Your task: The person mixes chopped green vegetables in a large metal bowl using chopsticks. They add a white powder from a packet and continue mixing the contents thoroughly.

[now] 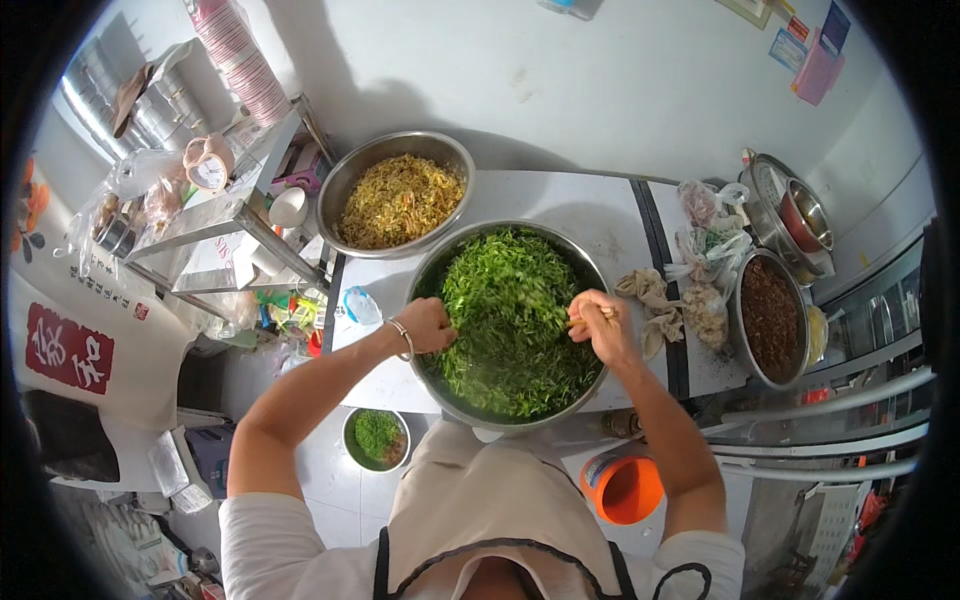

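Left grip [430, 325], right grip [602, 325] looked curled; couldn't tell how tight or if holding. Green leaves [510, 300] lay between, in big bowl [577, 256]. Slow, low scoops inside rim seemed best.

passing room lay bare along the white table's [600, 208] far edge, right of its middle, a wide bowl of greens [583, 254] blocked the near edge, a smaller bowl [352, 178] the far left corner, cloths [655, 300] and plastic bags [705, 250] cluttered the right side

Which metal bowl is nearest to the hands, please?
The large bowl of chopped leafy greens: only this one has the left hand and right hand over it.
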Action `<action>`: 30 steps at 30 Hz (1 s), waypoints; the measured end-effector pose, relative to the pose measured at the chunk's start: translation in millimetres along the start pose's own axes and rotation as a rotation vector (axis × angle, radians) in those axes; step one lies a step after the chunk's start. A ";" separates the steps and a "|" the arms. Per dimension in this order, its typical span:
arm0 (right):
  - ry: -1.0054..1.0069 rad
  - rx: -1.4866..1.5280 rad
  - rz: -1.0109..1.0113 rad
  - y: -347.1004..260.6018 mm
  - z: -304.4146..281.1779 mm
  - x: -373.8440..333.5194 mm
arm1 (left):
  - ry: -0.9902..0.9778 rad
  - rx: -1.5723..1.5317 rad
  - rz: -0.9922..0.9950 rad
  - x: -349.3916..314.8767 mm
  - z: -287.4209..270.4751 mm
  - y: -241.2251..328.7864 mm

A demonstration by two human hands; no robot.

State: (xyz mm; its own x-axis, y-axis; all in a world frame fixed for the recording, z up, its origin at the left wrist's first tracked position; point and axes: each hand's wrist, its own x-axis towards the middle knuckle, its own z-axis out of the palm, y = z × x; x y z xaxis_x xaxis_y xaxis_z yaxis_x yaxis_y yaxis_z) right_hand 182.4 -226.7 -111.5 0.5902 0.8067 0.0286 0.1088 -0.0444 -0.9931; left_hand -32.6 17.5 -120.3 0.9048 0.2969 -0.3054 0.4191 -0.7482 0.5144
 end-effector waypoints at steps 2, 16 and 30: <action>-0.047 -0.105 0.009 -30.9 -1.5 4.5 | 0.034 0.173 0.100 -6.5 -24.9 20.0; 0.184 0.162 0.480 70.5 -25.2 -21.4 | -0.311 0.206 -0.134 0.3 20.0 -10.5; -0.052 -0.122 0.039 -53.5 -14.3 10.1 | 0.040 0.148 0.011 -15.7 -39.9 53.8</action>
State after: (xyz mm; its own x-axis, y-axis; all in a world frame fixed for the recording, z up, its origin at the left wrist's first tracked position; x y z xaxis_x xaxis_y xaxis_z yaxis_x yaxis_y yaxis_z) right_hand 194.0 -224.7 -56.5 0.5539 0.8324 -0.0187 0.1851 -0.1450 -0.9720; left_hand -21.3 -3.8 -55.9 0.9129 0.3090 -0.2666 0.3957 -0.8302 0.3926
